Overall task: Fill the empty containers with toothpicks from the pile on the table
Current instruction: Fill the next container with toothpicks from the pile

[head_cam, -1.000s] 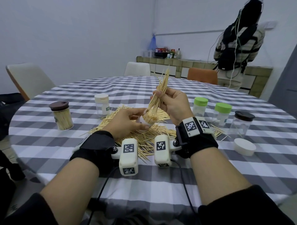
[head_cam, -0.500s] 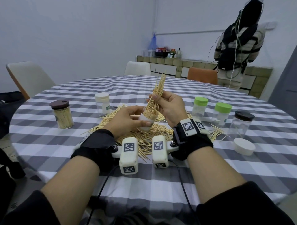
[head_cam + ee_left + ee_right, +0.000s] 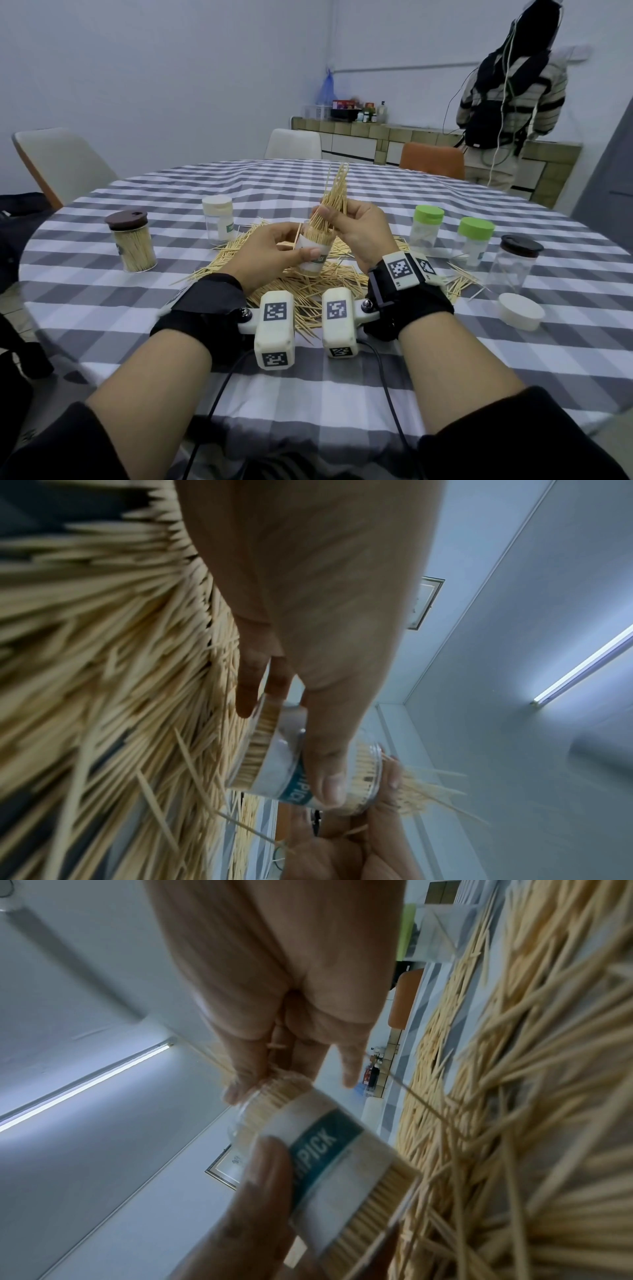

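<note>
My left hand [image 3: 274,250] grips a clear open jar [image 3: 317,255] with a white and teal label, held just above the toothpick pile [image 3: 308,284]. The jar [image 3: 308,764] is packed with toothpicks. My right hand [image 3: 356,229] pinches a bundle of toothpicks [image 3: 334,198] whose lower ends stand in the jar's mouth and whose tips fan upward. In the right wrist view the jar [image 3: 329,1153] fills the middle, with the left thumb [image 3: 260,1177] across its label and the right fingers [image 3: 246,1074] at its rim.
On the checked tablecloth [image 3: 342,387] stand a full brown-lidded jar [image 3: 132,241], a white-lidded jar [image 3: 218,222], two green-lidded jars [image 3: 426,228] [image 3: 474,241] and an empty brown-lidded jar [image 3: 513,263]. A loose white lid [image 3: 520,311] lies right. A person [image 3: 507,102] stands at the back counter.
The jar and both hands have lowered slightly towards the pile, and the bundle in my right hand has turned more upright and sunk deeper into the jar's mouth.
</note>
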